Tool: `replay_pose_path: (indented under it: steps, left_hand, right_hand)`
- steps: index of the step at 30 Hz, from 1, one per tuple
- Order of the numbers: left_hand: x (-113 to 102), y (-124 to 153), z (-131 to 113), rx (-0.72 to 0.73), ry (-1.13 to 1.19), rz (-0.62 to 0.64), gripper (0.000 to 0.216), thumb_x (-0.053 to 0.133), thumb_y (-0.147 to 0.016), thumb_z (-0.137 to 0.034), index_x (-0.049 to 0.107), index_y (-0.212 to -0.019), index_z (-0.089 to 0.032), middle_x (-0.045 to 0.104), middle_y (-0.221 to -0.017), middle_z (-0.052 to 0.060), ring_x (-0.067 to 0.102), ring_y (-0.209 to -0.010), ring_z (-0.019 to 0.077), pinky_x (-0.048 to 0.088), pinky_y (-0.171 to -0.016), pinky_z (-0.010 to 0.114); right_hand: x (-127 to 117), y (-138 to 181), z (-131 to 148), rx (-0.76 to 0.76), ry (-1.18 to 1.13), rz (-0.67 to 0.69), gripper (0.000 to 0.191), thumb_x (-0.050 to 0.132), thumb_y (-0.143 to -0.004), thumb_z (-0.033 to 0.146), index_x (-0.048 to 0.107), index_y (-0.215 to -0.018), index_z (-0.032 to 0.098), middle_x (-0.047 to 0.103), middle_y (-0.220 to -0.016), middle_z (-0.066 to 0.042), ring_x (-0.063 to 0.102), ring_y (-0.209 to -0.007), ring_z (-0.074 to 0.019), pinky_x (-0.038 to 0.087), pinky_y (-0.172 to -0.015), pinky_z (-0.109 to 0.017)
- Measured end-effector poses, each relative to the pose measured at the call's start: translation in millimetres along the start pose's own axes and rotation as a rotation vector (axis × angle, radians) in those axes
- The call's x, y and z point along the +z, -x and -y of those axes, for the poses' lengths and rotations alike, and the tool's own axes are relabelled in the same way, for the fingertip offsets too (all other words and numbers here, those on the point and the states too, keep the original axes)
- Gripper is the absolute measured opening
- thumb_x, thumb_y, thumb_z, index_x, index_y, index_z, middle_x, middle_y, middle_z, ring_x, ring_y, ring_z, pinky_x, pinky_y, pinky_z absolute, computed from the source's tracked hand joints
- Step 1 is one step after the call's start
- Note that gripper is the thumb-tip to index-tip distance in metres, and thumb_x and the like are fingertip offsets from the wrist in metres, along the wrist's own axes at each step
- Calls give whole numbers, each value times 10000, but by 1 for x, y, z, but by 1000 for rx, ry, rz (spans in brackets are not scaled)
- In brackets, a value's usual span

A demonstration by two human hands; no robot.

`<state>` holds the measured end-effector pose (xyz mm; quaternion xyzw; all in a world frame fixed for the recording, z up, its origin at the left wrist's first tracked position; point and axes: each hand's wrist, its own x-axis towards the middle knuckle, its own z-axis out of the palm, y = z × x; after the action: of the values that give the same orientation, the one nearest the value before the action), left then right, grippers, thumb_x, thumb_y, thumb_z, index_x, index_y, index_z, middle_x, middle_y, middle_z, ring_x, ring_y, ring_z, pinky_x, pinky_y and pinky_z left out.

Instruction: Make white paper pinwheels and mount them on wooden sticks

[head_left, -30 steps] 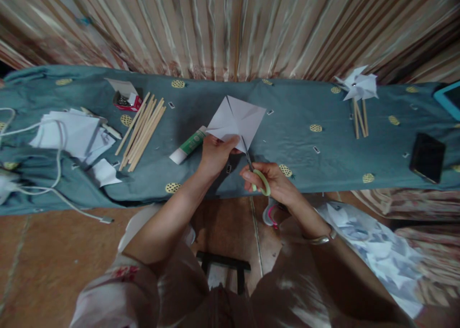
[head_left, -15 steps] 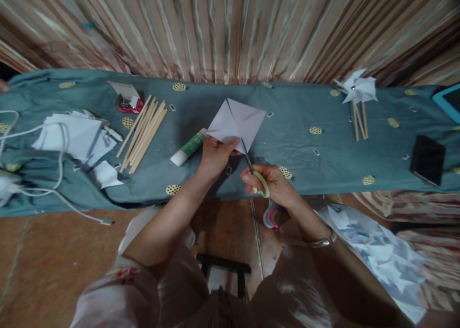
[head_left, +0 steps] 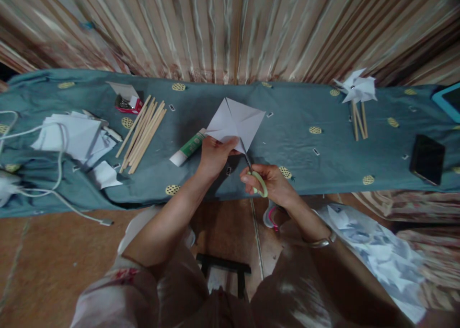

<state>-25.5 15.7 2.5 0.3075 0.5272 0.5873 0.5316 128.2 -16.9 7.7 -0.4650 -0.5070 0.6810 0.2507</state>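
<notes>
Over the cloth, writing: none we can read on the glue stick [head_left: 188,147].
Left hand [head_left: 214,155]: our fingers pinch the paper square [head_left: 235,121] at its near corner.
Right hand [head_left: 271,183]: fingers closed through the scissors [head_left: 253,170], blades just right of our left fingertips, meeting the paper's edge.

Striped curtain [head_left: 230,26] behind; brown floor [head_left: 53,261].

Bare cloth [head_left: 298,150] lies open right of the paper [head_left: 235,122], as far as the pinwheel [head_left: 356,89] and phone [head_left: 427,159]. Leftward, the glue [head_left: 189,146] sits close, then sticks [head_left: 142,132] and a paper pile [head_left: 72,135].
</notes>
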Motion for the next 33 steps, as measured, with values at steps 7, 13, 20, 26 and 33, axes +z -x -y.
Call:
replay_pose_path:
  steps: [7,13,20,26,33]
  left_hand:
    - [1,0,2,-3,-16,6,107,713,-643,-228,633,-677,-167,662,-636,-10,610,-547,117,543,-526,217]
    - [0,1,1,9,20,22,109,717,-639,-224,632,-679,-168,663,-649,-12,620,-559,121,553,-543,232]
    - [3,3,2,-11,-28,20,129,719,-641,-227,616,-607,-158,631,-582,-17,575,-495,103,529,-505,212]
    - [2,2,4,7,0,29,124,730,-631,-231,628,-627,-161,651,-605,-8,586,-509,109,540,-512,220]
    - [3,2,3,-6,-21,14,117,723,-629,-230,628,-638,-162,654,-612,-12,593,-510,112,534,-507,220]
  right_hand:
    - [-2,-1,-2,-10,-15,0,390,827,-622,522,671,-719,178,593,-549,46,514,-469,-66,418,-468,-193]
    - [0,-1,0,-9,-18,-14,429,834,-582,559,668,-689,179,580,-514,43,502,-446,-71,420,-452,-199]
    - [-1,-2,0,-17,-6,-26,457,814,-588,597,644,-690,185,576,-516,41,508,-452,-77,429,-456,-203]
    - [0,-1,2,-38,-10,-28,426,826,-600,560,643,-661,180,583,-519,33,510,-455,-76,436,-463,-205]
    - [1,-2,3,-5,-10,-50,451,827,-574,580,640,-684,183,574,-509,47,508,-448,-79,430,-454,-211]
